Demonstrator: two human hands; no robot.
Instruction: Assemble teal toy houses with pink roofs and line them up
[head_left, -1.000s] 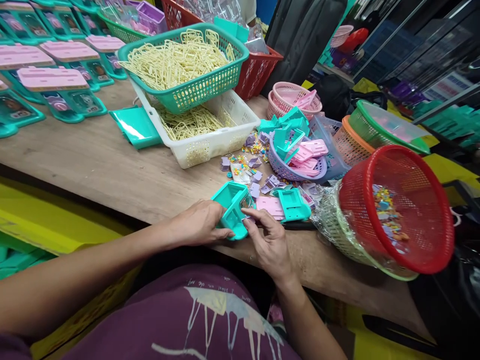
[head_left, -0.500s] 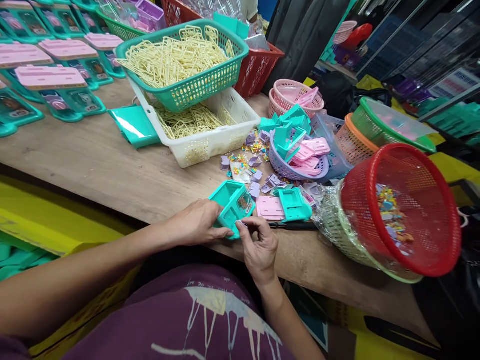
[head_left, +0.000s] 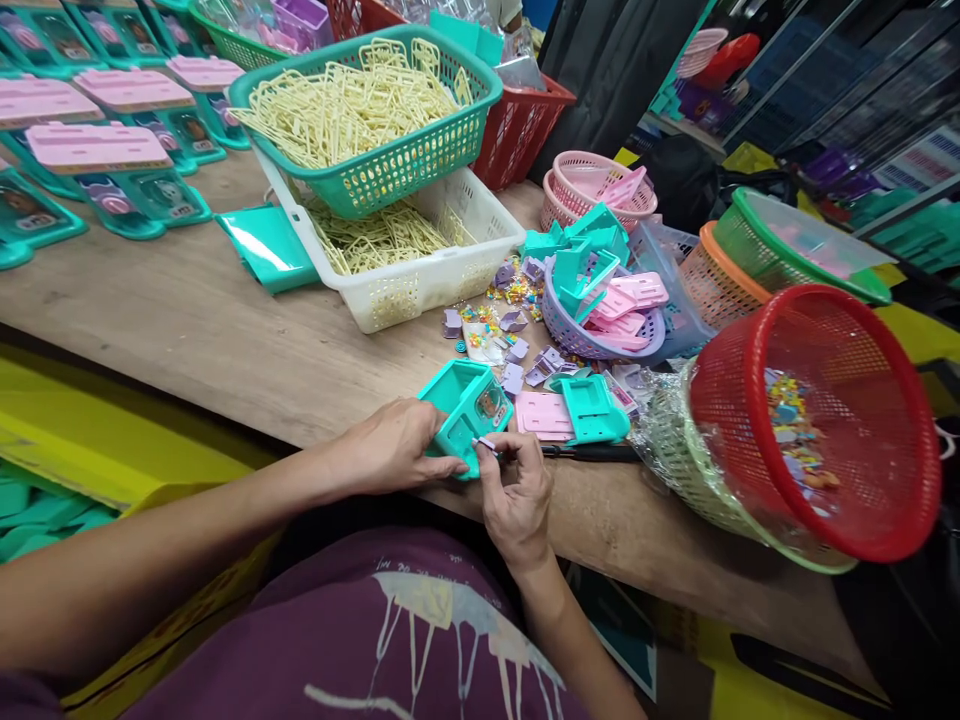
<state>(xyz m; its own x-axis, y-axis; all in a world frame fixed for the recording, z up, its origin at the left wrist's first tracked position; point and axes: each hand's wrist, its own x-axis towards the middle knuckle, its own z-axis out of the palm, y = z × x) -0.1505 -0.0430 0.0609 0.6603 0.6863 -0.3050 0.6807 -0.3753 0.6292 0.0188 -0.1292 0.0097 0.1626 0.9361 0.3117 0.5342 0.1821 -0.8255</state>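
My left hand (head_left: 409, 440) is closed around the near left side of a teal plastic housing (head_left: 457, 385), which is tilted with its open hollow facing up. A picture sticker shows behind a small window on its right part. Between thumb and forefinger, my right hand (head_left: 519, 490) pinches a small lilac plastic piece (head_left: 486, 443) against the front edge of the housing. Just beyond lie a pink plate (head_left: 543, 416) and a flat teal part (head_left: 596, 410), with a black-handled tool (head_left: 589, 453) beside them.
Small lilac parts (head_left: 512, 378) and coloured bits lie scattered behind the housing. A lilac basket (head_left: 600, 345) holds teal and pink parts. At right leans a red basket (head_left: 817, 420). A teal basket (head_left: 420, 165) of cream hooks rests on a white crate (head_left: 420, 295). Assembled teal-and-pink units (head_left: 101, 150) stand left.
The lilac piece shows more clearly at my right fingertips, and the right hand has shifted very slightly. My left hand keeps its hold on the housing. The view has shifted a little.
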